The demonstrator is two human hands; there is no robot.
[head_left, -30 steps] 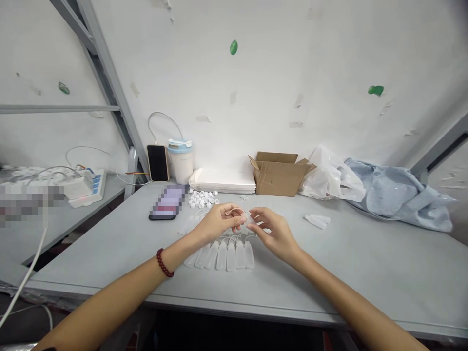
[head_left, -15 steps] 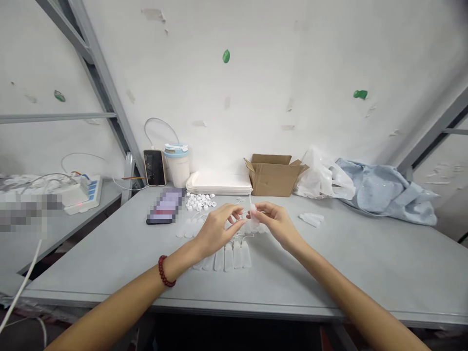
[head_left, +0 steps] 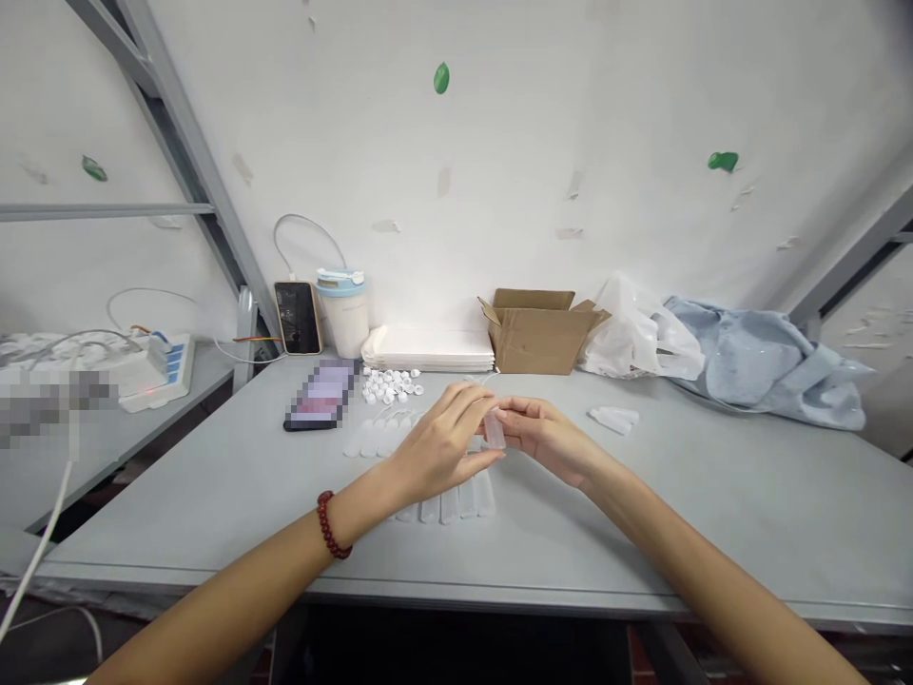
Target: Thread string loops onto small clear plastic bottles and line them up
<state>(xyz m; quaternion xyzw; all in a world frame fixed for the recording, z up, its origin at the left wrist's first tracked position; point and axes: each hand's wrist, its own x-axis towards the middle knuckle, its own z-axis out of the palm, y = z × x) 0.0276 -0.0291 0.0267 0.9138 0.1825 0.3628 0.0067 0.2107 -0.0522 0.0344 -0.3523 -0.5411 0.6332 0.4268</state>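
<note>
Both hands meet over the middle of the grey table. My right hand pinches a small clear plastic bottle with a thin white cord at its top. My left hand, with a red bead bracelet on the wrist, has its fingers closed against the same bottle from the left. Under the hands lies a row of several similar clear bottles. More clear bottles lie to the left. A heap of small white caps sits just behind them.
A phone lies flat at the left, another phone leans on the wall beside a white cup. Further right are a stack of white sheets, a cardboard box, a plastic bag, blue cloth and two loose bottles. A power strip sits far left.
The bottle went from being held up with its cord raised to lying lower between both hands. My left hand has closed in over it from the left.
</note>
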